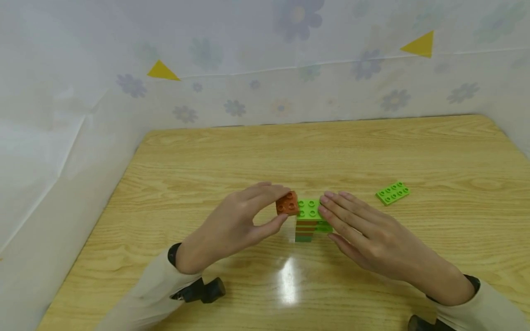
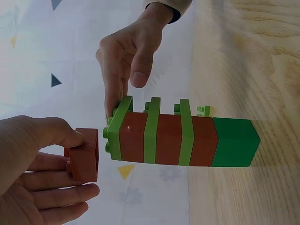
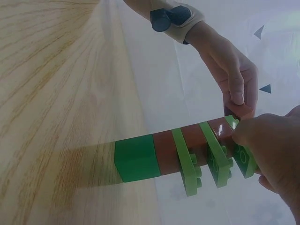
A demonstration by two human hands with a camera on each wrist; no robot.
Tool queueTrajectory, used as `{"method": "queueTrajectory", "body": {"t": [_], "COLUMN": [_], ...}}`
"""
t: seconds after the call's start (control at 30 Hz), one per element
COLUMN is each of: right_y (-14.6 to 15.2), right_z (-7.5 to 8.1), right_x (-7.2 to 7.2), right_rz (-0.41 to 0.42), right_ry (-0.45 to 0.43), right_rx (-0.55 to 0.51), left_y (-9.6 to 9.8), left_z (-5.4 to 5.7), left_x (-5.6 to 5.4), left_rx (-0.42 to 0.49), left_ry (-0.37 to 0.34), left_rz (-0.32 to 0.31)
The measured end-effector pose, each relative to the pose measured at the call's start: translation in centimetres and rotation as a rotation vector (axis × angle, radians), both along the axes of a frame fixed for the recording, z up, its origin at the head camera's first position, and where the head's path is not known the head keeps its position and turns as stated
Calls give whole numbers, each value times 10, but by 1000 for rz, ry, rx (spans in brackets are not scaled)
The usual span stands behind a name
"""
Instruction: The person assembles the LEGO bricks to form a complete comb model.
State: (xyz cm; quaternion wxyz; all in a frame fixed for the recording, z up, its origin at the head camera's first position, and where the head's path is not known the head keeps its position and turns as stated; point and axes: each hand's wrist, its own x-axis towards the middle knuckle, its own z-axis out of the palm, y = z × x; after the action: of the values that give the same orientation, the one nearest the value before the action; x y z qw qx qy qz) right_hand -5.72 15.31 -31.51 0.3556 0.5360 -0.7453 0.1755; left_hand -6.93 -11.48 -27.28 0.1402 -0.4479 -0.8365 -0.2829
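Note:
A tower of toy building bricks [image 2: 171, 140] stands upright on the table: a dark green brick [image 3: 136, 158] at the bottom, then red-brown bricks alternating with lime green plates that overhang to the right. Between thumb and fingers, my left hand [image 1: 229, 223] pinches a red-brown brick [image 2: 85, 157] with its studs up. A gap shows between that brick and the tower's top plate [image 1: 308, 209] in the left wrist view. My right hand [image 1: 372, 232] lays its straight fingers at the right end of the top plate, with the thumb lower, beside the tower.
A loose lime green plate [image 1: 392, 193] lies studs up on the wooden table [image 1: 215, 161], right of the tower and beyond the right hand. A pale flower-patterned sheet [image 1: 256, 101] hangs behind the table's far edge.

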Motion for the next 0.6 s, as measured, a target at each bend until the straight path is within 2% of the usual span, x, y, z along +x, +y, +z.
{"method": "queueTrajectory", "body": {"t": [0.33, 0.6], "right_y": [1, 1], "right_z": [-1, -1], "right_x": [0, 0], "right_rz": [-3, -8], "right_ry": [-14, -5], "right_rx": [10, 14], "left_y": [9, 18], "left_z": [-2, -8], "left_x": [-2, -4], "left_rx": [43, 77], "left_ry": [-9, -61], "left_rz": [-58, -117]}}
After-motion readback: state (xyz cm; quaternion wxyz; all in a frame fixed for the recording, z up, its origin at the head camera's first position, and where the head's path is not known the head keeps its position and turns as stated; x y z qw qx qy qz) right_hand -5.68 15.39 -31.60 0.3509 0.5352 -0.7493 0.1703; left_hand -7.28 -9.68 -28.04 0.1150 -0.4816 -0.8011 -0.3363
